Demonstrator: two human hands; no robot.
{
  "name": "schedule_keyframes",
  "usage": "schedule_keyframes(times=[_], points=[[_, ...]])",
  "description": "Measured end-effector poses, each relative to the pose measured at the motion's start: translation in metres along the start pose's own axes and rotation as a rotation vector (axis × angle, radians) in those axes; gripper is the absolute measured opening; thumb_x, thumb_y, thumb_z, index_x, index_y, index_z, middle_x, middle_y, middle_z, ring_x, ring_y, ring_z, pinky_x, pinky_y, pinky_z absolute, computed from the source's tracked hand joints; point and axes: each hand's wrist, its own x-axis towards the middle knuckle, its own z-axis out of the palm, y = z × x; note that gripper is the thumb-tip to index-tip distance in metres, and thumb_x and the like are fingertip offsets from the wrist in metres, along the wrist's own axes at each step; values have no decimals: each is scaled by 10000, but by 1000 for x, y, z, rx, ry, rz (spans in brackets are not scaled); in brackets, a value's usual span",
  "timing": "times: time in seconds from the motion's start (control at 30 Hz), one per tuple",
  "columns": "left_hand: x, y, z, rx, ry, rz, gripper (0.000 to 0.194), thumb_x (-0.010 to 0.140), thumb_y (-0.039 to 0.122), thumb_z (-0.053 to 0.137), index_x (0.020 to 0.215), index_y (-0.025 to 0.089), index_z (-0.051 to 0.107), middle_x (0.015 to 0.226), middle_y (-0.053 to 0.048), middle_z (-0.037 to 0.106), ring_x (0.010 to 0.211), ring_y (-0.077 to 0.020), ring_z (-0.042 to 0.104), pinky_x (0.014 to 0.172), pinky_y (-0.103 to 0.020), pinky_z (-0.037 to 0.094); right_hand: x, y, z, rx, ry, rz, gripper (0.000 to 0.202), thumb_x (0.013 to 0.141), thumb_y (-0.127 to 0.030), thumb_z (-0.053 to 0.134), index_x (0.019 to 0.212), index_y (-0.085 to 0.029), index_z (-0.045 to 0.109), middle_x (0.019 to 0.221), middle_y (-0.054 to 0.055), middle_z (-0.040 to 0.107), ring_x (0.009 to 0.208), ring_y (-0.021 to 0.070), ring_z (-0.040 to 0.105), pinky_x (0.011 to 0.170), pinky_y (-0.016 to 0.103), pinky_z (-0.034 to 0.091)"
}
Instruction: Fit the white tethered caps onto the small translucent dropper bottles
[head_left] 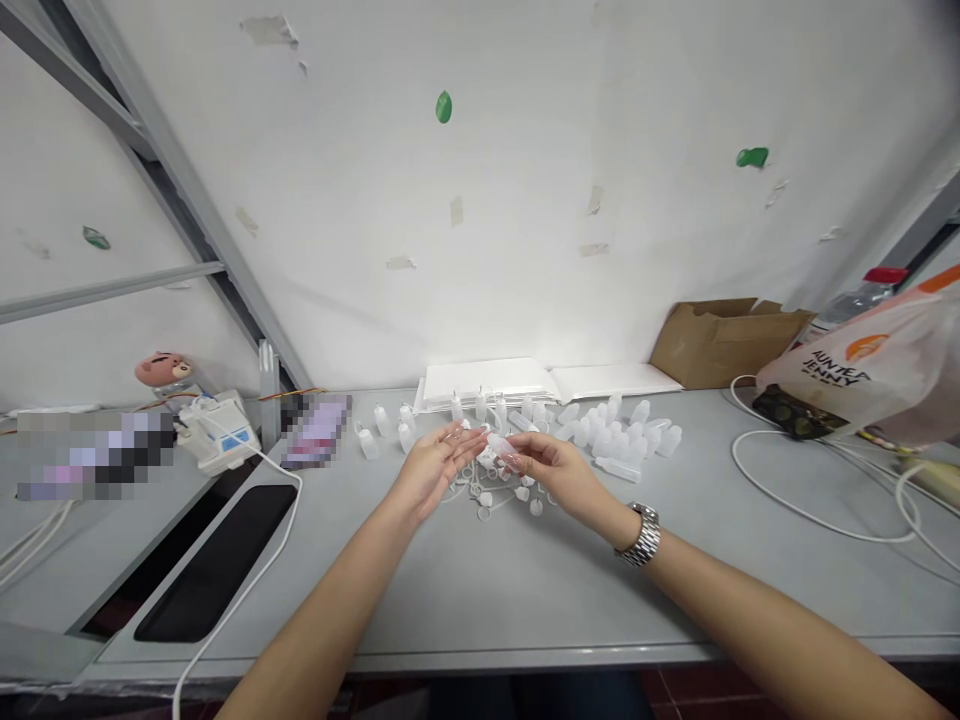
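My right hand (556,470) pinches a small translucent plastic bottle (501,447) between thumb and fingers, tilted toward the left. Facing it, my left hand (436,464) has its fingers stretched out and its palm turned up. Its fingertips are close to the bottle; whether they touch it I cannot tell. Below and between the hands lies a loose pile of white caps with ring-shaped loops (486,498). Several capped bottles (367,443) stand to the left and behind the hands. On the right, a heap of uncapped translucent bottles (619,440) lies on the grey table (480,590).
White flat boards (487,380) lie against the wall behind the bottles. A cardboard box (731,340) and a plastic bag (862,370) stand at right, with a white cable (780,510) looping nearby. At left are a black pad (217,565) and a white power strip (217,432).
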Motion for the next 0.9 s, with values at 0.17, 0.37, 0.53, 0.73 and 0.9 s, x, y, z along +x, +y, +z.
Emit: schedule_keyframes(times=[0.17, 0.37, 0.53, 0.73, 0.9], points=[[-1, -2, -1, 74, -127, 67, 221, 824, 137, 503, 1030, 80, 555, 1172, -155, 581, 1022, -188, 594, 947, -291, 448, -1, -2, 0, 0, 9, 4, 267, 733, -370, 618, 923, -182, 612, 823, 30, 658, 742, 141, 605, 728, 323, 478], [-3, 0, -1, 215, -150, 87, 323, 738, 281, 638, 1023, 144, 574, 1104, -123, 632, 956, -207, 626, 914, -374, 469, -1, -3, 0, -41, 7, -34, 258, 760, -364, 592, 950, -191, 614, 852, 38, 658, 750, 148, 603, 701, 320, 477], [-3, -1, -1, 369, -199, 217, 315, 664, 371, 683, 859, 132, 615, 950, -102, 692, 843, -198, 658, 882, -392, 466, -1, -1, -1, -56, 20, -38, 259, 761, -360, 594, 956, -191, 616, 842, 38, 659, 751, 151, 598, 682, 309, 466], [-4, 0, -2, 478, -234, 264, 284, 664, 310, 680, 895, 146, 658, 921, -80, 704, 900, -207, 639, 874, -345, 455, -2, -2, -1, -88, 37, -52, 268, 758, -366, 597, 951, -184, 627, 908, 57, 661, 753, 153, 586, 661, 304, 463], [-7, 2, 0, 459, -272, 295, 279, 648, 315, 694, 875, 161, 640, 909, -74, 707, 944, -219, 626, 870, -361, 456, -4, -3, -1, -134, 41, -96, 242, 759, -367, 599, 943, -215, 642, 978, 52, 648, 813, 162, 585, 725, 331, 475]])
